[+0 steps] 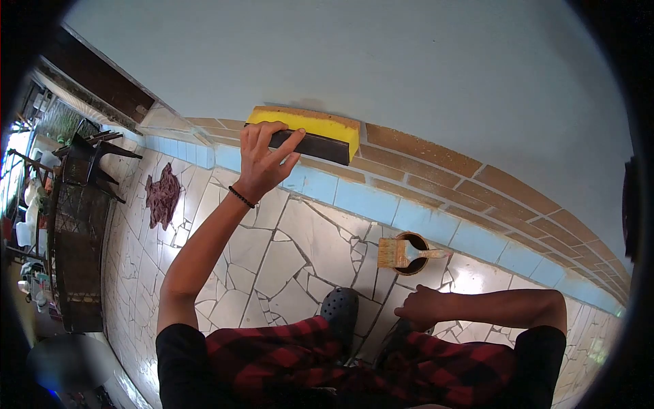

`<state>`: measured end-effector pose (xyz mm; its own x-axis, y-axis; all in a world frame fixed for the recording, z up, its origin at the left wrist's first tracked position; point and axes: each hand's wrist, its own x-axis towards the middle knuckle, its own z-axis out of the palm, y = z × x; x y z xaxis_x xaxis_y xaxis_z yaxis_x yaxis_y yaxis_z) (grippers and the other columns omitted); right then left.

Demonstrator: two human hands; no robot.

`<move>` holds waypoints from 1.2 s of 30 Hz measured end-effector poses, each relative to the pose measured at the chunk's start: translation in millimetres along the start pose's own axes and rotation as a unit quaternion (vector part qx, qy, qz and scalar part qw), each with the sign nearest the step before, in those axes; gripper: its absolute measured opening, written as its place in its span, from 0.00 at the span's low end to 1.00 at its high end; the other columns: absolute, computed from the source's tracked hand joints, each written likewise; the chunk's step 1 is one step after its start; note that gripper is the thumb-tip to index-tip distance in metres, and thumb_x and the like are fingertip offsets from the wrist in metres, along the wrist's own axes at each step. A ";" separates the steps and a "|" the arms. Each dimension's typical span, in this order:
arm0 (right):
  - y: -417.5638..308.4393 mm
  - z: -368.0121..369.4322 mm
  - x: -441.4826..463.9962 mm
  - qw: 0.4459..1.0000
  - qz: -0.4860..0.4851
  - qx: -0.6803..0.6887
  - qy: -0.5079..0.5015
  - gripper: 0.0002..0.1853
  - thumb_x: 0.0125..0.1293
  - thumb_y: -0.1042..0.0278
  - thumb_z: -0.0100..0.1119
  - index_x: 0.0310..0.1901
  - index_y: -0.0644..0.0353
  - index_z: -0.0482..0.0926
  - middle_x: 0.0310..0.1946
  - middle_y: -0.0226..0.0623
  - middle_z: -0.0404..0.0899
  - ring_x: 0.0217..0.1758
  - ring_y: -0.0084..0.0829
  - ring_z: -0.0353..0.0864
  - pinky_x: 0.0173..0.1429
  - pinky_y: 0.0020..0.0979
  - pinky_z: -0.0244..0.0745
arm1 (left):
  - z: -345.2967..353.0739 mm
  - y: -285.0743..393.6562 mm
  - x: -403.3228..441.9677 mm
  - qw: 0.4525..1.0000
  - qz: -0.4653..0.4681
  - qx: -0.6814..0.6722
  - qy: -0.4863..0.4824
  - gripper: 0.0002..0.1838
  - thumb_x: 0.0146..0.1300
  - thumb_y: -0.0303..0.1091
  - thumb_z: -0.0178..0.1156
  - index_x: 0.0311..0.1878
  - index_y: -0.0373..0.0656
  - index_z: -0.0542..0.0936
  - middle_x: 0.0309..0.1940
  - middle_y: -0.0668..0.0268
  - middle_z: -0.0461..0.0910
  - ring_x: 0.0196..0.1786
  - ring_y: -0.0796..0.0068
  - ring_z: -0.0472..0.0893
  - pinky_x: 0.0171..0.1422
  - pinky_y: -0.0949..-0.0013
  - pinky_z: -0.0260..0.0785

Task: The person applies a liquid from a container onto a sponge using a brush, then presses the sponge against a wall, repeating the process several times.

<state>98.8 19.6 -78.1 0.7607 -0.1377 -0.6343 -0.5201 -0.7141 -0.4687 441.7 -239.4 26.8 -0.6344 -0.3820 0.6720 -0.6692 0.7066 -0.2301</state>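
My left hand (pixel 262 160) is closed around a sponge float (pixel 320 133), a yellow foam block with a black back. Its brown-stained face lies against the wall, at the top of a band of brown brick-pattern strips (pixel 436 153). My right hand (pixel 419 308) is curled into a fist near my knee, and nothing shows in it. Just beyond that hand, a wide paintbrush (pixel 395 253) with tan bristles lies across the rim of a small round pot (pixel 415 237) on the floor. The pot's contents are mostly hidden by the brush.
A grey painted wall (pixel 409 61) rises above the brick band, with light blue tiles (pixel 364 203) along its base. Cracked-tile paving (pixel 293 259) covers the floor. A crumpled dark cloth (pixel 163 196) lies at the left, near a dark chair (pixel 92 160) and a cluttered table (pixel 75 252).
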 end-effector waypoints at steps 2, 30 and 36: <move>0.6 1.1 0.8 1.000 -0.001 -0.001 0.004 0.18 0.59 0.61 0.55 0.51 0.55 0.76 0.30 0.43 0.83 0.39 0.46 0.85 0.50 0.49 0.72 | 0.2 0.2 0.0 1.000 0.002 0.006 0.001 0.33 0.41 0.33 0.80 0.56 0.57 0.83 0.52 0.66 0.74 0.57 0.64 0.71 0.60 0.53 0.59; 4.0 -4.4 -1.9 1.000 0.000 0.003 0.011 0.18 0.58 0.62 0.57 0.50 0.57 0.76 0.30 0.42 0.82 0.40 0.45 0.85 0.50 0.49 0.72 | 8.2 1.4 -4.3 1.000 -0.003 -0.003 0.002 0.31 0.44 0.34 0.77 0.56 0.59 0.83 0.51 0.66 0.72 0.55 0.65 0.69 0.58 0.51 0.57; 3.8 -5.1 -1.5 1.000 0.005 0.006 -0.003 0.19 0.58 0.62 0.58 0.51 0.56 0.76 0.30 0.41 0.82 0.41 0.45 0.84 0.51 0.49 0.72 | 8.0 0.2 -5.9 1.000 0.000 0.000 0.005 0.31 0.44 0.34 0.77 0.56 0.59 0.83 0.51 0.66 0.72 0.55 0.64 0.69 0.58 0.51 0.57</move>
<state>97.6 13.5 -75.8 0.7531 -0.1399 -0.6429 -0.5316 -0.7051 -0.4693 442.2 -241.8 17.2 -0.6303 -0.3758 0.6794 -0.6694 0.7063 -0.2303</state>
